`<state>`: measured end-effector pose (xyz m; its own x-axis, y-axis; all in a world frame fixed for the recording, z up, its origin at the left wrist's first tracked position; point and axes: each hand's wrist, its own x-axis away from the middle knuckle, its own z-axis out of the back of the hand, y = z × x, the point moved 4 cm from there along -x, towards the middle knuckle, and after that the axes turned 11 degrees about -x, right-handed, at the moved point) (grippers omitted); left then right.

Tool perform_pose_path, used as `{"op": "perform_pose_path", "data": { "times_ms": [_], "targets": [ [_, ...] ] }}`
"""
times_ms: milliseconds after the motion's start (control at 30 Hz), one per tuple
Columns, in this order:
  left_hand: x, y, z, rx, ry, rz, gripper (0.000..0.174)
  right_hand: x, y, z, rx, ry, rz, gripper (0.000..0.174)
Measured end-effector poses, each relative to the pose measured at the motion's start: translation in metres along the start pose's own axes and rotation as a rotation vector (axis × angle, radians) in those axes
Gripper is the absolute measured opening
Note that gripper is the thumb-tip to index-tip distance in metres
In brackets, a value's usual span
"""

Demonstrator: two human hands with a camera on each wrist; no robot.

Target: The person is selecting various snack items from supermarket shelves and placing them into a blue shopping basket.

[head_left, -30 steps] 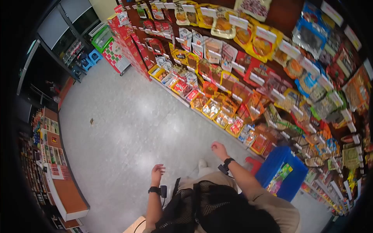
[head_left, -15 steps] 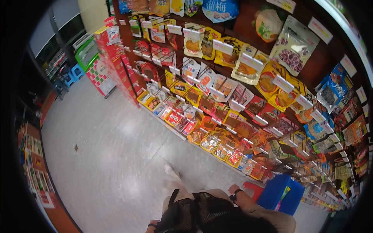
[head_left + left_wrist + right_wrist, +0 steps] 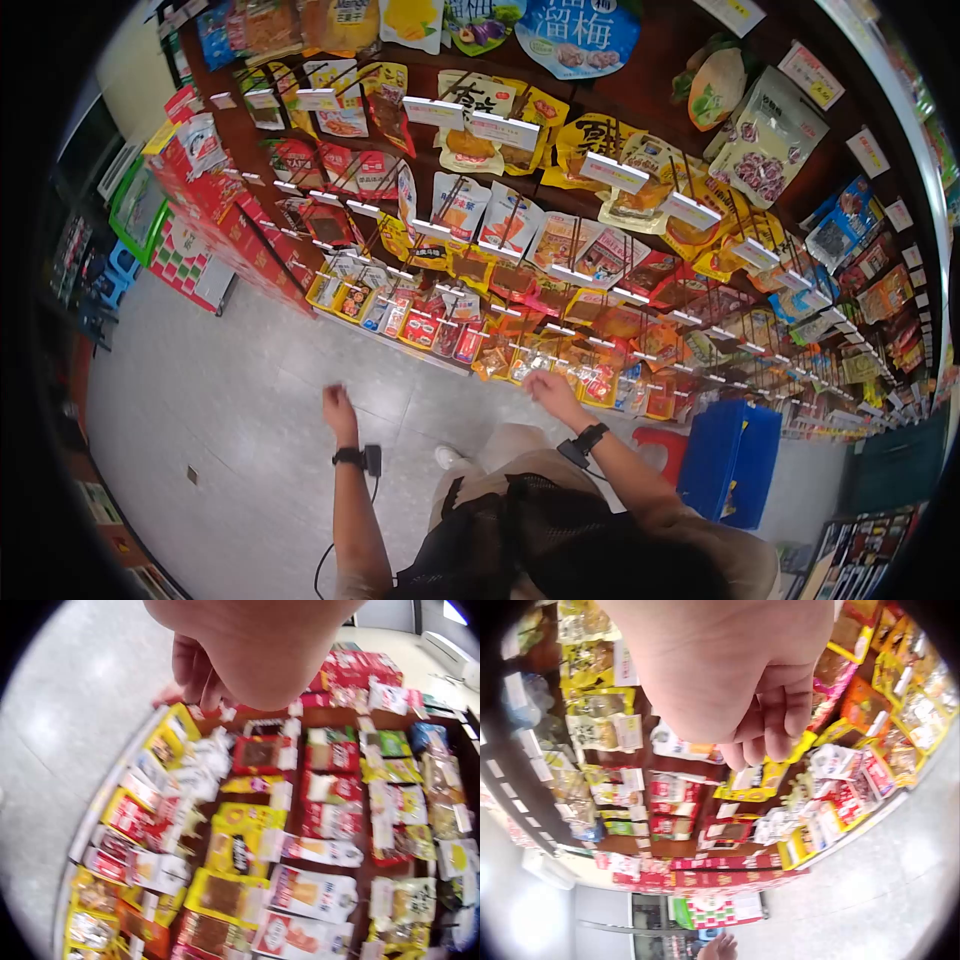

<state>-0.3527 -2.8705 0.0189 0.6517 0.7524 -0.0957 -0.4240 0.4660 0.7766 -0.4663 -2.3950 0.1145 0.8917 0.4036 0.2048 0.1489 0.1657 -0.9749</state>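
Observation:
My left hand [image 3: 339, 408] hangs over the grey floor with loosely curled fingers and nothing in them. In the left wrist view its fingers [image 3: 196, 671] overlap the end of the snack rack. The right hand [image 3: 553, 392] is held forward, overlapping the lowest row of yellow trays [image 3: 600, 388] in the head view. Its fingers [image 3: 776, 727] are relaxed, slightly bent and hold nothing. Hanging snack packets [image 3: 500, 215] fill the rack ahead, with white price tags [image 3: 614, 172] on the hooks. Both wrists wear black straps with small cameras.
A blue bin [image 3: 735, 460] stands to the right beside a red stool-like object [image 3: 663, 450]. Stacked red cartons [image 3: 235, 225] and a green-topped freezer [image 3: 180, 240] stand at the left end of the rack. Grey floor [image 3: 270, 430] runs along its base.
The view has swung, and the rack now fills more of it, shifted leftward. Both hands, low at the frame's bottom half a second ago, are raised forward into view again.

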Motion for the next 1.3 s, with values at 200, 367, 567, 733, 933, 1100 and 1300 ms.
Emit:
{"op": "perform_pose_path", "data": {
  "times_ms": [200,367,567,733,933,1100,1300],
  "targets": [
    [-0.091,0.274,-0.022,0.301,-0.15,-0.333,0.018,-0.09,-0.169,-0.017,-0.234,0.14,0.351,0.018],
    [-0.14,0.402,-0.078,0.531,-0.342,-0.473,0.029,-0.189,-0.226,-0.003,-0.381,0.256,0.463,0.042],
    [-0.192,0.436,-0.165,0.542,-0.511,-0.381,0.055,-0.259,-0.25,0.007,-0.638,0.302,0.281,0.06],
    [-0.187,0.439,-0.168,0.606,-0.584,-0.243,0.062,-0.274,-0.232,0.012,-0.681,0.222,0.233,0.06],
    [-0.175,0.454,-0.159,0.662,-0.626,-0.122,0.055,-0.302,-0.225,0.007,-0.487,0.118,0.255,0.04],
    [-0.153,0.453,-0.161,0.528,-0.575,-0.148,0.035,-0.295,-0.255,-0.003,0.129,0.334,0.624,0.031],
    [-0.073,0.449,-0.086,0.881,-0.34,-0.066,0.027,-0.201,-0.275,-0.012,-0.243,-0.066,0.735,0.026]
  ]
}}
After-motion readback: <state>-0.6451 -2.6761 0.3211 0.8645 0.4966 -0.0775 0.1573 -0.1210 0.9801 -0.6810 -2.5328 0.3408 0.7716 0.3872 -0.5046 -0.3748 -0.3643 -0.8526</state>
